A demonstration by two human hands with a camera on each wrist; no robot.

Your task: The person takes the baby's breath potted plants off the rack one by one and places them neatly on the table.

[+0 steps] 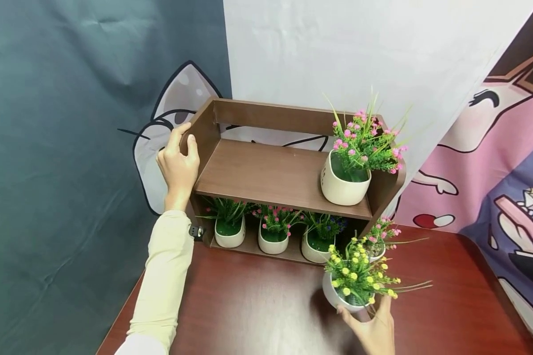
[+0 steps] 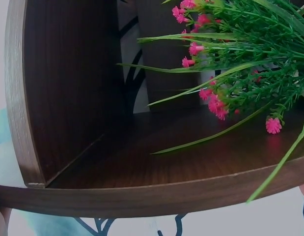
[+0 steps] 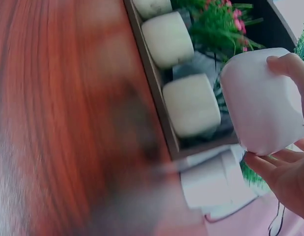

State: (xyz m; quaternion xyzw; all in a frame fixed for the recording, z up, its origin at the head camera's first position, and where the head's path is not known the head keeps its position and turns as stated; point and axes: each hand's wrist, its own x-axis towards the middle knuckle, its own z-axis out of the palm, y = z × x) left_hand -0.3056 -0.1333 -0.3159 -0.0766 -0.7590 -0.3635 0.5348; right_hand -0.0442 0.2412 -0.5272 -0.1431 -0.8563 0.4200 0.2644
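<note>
The right hand [image 1: 375, 329] clasps a white pot [image 1: 330, 294] of yellow flowers [image 1: 358, 270], raised above the counter [image 1: 257, 305]; the left hand [image 1: 177, 162], well apart, lies at the side panel [image 1: 209, 137] of a shelf [image 1: 266, 165] ahead; whether it grips cannot be told.

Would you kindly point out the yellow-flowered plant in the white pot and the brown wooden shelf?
Yellow-flowered plant in the white pot [image 1: 357, 276]: head view, on the foliage and blooms.
Brown wooden shelf [image 1: 266, 167]: head view, on the bare upper board.

Right grip [image 1: 374, 326] holding yellow-flowered pot [image 1: 354, 280], brown shelf [image 1: 266, 167]
</note>
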